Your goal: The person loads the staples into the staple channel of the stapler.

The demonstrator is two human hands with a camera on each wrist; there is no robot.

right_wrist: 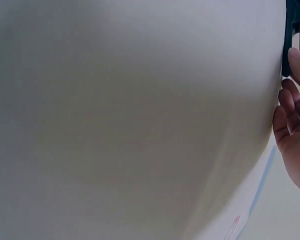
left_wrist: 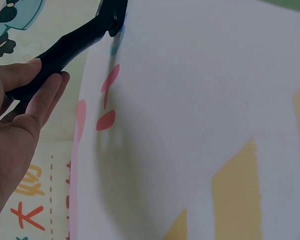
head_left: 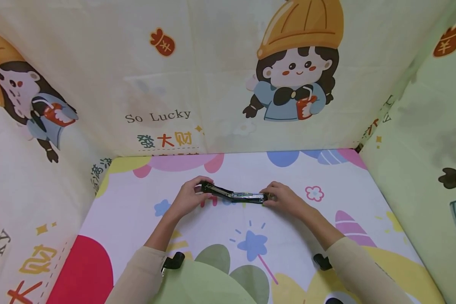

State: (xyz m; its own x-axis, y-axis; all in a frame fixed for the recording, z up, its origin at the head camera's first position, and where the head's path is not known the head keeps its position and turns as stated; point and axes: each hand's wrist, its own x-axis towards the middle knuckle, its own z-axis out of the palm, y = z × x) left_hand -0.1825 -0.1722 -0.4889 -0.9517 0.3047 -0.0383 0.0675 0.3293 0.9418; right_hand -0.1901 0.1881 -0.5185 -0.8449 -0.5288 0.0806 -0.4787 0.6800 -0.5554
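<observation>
A black stapler (head_left: 247, 197), swung open at its hinge into a wide bend, is held above the table between both hands. Silvery metal parts show along its length. My left hand (head_left: 191, 195) grips the left end, thumb on one side and fingers on the other; the left wrist view shows this black arm of the stapler (left_wrist: 70, 46) running up and right from the left hand (left_wrist: 20, 120). At the opposite end my right hand (head_left: 283, 197) pinches the stapler. In the right wrist view, the right hand (right_wrist: 295, 115) and stapler (right_wrist: 289, 35) sit at the right edge, partly cut off.
A printed cloth with colourful shapes covers the table (head_left: 220, 228). Behind it rises a cream fabric wall (head_left: 220, 76) with cartoon figures, and similar walls stand at left and right. Black wrist mounts (head_left: 173, 260) show at both sleeves.
</observation>
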